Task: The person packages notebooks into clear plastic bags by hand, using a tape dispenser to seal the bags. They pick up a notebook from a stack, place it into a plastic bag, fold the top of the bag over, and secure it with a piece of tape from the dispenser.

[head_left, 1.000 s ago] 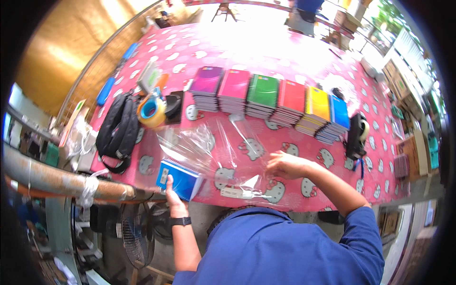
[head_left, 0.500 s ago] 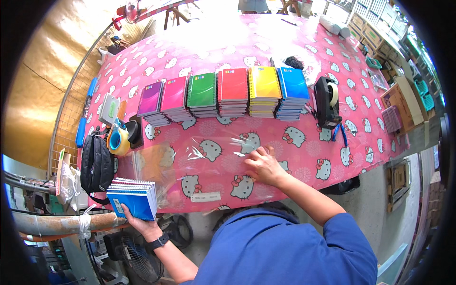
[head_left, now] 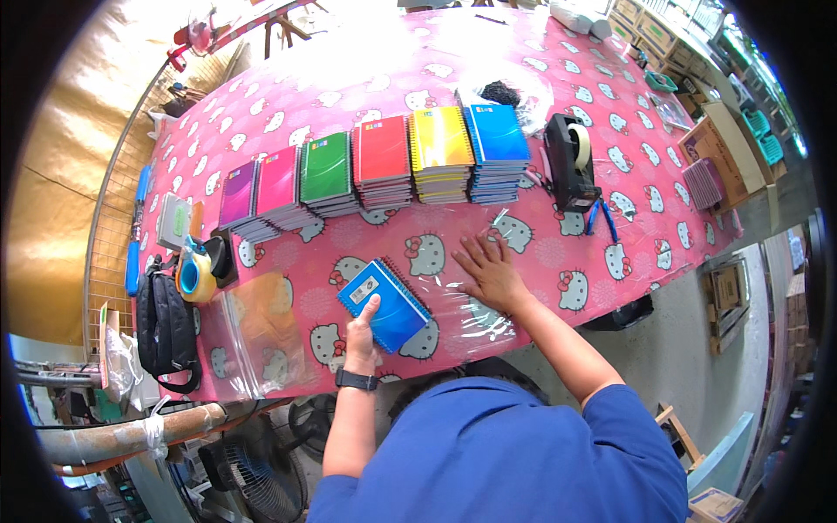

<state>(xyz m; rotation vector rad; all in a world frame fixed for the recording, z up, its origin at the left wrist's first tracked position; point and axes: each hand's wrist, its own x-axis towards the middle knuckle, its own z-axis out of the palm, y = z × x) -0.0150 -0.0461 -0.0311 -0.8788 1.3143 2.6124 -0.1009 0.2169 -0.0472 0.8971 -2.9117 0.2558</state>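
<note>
My left hand (head_left: 361,342) grips a small bundle of blue spiral notebooks (head_left: 391,303), its thumb on top. The bundle is tilted over the near middle of the table; whether it touches the cloth I cannot tell. My right hand (head_left: 490,275) lies flat with fingers spread on a clear plastic sheet or bag (head_left: 488,324). Beyond my hands runs a row of spiral notebook stacks: purple (head_left: 237,195), pink (head_left: 278,181), green (head_left: 326,169), red (head_left: 381,150), yellow (head_left: 441,139) and blue (head_left: 499,135).
A pink patterned cloth (head_left: 549,248) covers the table. Right of the stacks stand a black tape dispenser (head_left: 568,170) and a blue-handled hand tool (head_left: 602,220). At left lie tape rolls (head_left: 197,277), a black bag (head_left: 166,322) and more clear plastic (head_left: 253,336). A floor fan (head_left: 257,479) stands below.
My left hand has brought the blue notebooks from the table's left edge rightward to its near middle. My right hand has spread out flat on the plastic. The view has shifted slightly.
</note>
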